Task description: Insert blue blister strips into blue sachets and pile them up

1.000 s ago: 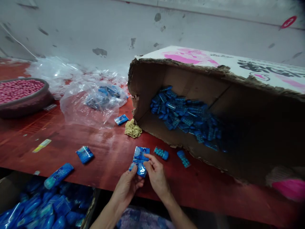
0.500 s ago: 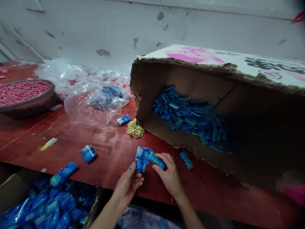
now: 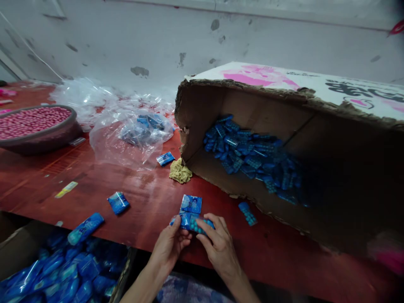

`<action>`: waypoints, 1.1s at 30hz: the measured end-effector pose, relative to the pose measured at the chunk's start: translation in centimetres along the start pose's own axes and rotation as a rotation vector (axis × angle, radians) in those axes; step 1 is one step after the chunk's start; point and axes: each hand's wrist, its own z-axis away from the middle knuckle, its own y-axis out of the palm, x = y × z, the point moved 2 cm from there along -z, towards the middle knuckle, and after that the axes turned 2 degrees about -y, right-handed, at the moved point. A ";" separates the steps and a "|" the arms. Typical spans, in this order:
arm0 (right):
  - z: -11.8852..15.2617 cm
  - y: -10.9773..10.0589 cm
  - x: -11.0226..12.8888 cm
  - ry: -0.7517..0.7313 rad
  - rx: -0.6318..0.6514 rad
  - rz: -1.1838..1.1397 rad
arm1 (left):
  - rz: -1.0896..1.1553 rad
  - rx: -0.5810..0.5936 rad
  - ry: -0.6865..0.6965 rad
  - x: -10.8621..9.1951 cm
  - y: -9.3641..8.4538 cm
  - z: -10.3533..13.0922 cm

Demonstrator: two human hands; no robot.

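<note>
Between thumb and fingers of my left hand (image 3: 172,242) is a blue printed sleeve (image 3: 184,220). My right hand (image 3: 219,240) grips a small clear bottle (image 3: 195,226) filled with turquoise balls. The bottle's end meets the sleeve's right edge; whether it is inside cannot be made out. Just beyond, a flat blue printed sleeve stack (image 3: 191,203) lies on the red table (image 3: 151,219). To the right, another bottle of turquoise balls (image 3: 248,213) lies on its side. A bottle in a blue sleeve (image 3: 86,228) rests at the table's front edge, left of my hands.
A torn cardboard box (image 3: 202,80) on its side holds many small bottles (image 3: 252,155). Below left, an open box (image 3: 124,273) contains blue-sleeved bottles (image 3: 63,269). Around the back left are a bowl of pink balls (image 3: 34,120), a clear plastic bag (image 3: 126,147) and a crumpled yellowish lump (image 3: 180,171).
My right hand has brought the bottle down and left, from above the sleeve's corner to its right edge. My left hand has hardly moved. The view has shifted slightly.
</note>
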 end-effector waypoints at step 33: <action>0.3 1.4 -0.7 0.328 0.031 -0.619 | -0.047 0.544 -0.168 -1.9 1.1 1.7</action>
